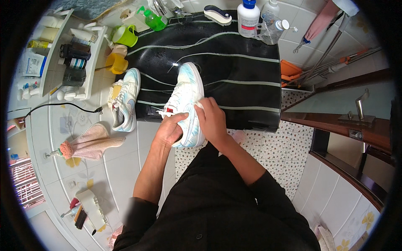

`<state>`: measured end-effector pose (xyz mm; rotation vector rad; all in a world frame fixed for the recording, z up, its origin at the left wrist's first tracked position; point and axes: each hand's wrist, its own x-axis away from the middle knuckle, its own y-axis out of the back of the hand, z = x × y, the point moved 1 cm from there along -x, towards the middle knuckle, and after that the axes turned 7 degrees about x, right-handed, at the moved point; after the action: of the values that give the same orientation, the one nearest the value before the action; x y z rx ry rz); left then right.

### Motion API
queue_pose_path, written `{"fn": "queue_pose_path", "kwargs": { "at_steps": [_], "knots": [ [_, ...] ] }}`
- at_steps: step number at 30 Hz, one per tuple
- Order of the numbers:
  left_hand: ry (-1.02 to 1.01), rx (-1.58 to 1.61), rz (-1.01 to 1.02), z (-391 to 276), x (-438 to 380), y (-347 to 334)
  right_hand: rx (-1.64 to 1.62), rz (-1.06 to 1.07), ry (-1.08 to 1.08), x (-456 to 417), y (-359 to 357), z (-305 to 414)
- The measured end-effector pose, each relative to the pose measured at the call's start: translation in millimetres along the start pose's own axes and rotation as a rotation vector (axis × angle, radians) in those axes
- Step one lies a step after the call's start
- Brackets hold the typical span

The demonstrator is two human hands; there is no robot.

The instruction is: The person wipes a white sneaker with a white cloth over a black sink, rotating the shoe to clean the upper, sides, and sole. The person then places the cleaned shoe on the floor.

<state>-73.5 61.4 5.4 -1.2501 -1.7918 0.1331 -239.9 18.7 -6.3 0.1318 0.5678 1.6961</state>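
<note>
A white and light-blue sneaker (187, 84) is held over a black sink counter with pale wavy stripes (251, 94). My left hand (171, 128) grips it at the heel opening, thumb on the collar. Against the shoe's right side, my right hand (212, 117) presses a small white piece, perhaps a wipe or cloth (198, 103), between its fingers. The matching sneaker (128, 100) stands at the counter's left end, beside a pale yellowish bundle (114, 92) whose kind I cannot tell.
Along the counter's back are a scrub brush (217, 15), a white bottle with a blue cap (248, 19), a clear jug (270, 33), a green soap bottle (156, 20) and a faucet (180, 14). Green (125, 36) and yellow (116, 62) cups stand left. A wooden door (339, 125) is at right.
</note>
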Motion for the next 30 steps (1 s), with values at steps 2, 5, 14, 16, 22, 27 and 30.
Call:
{"fn": "queue_pose_path", "kwargs": {
  "at_steps": [2, 5, 14, 16, 22, 27, 30],
  "knots": [
    [0.000, -0.001, 0.005, 1, -1, -2, 0.041, -0.015, 0.005, -14, -5, 0],
    [0.009, 0.037, -0.005, 0, -3, -4, 0.072, -0.045, 0.020, -20, -10, -2],
    [-0.052, -0.033, -0.061, 11, 2, -7, 0.270, 0.066, 0.063, 38, 5, -11],
    [-0.026, -0.041, -0.061, 11, 4, -6, 0.286, 0.034, 0.080, 39, 3, -11],
    [-0.014, -0.086, -0.072, 13, 6, -9, 0.282, -0.141, 0.142, -11, -10, -22],
    [-0.022, 0.006, -0.048, 12, 6, 1, 0.164, -0.028, 0.019, 3, -11, -18],
    [-0.040, 0.010, -0.046, 11, 9, 2, 0.123, 0.036, -0.004, 36, -8, -15]
  ]
}}
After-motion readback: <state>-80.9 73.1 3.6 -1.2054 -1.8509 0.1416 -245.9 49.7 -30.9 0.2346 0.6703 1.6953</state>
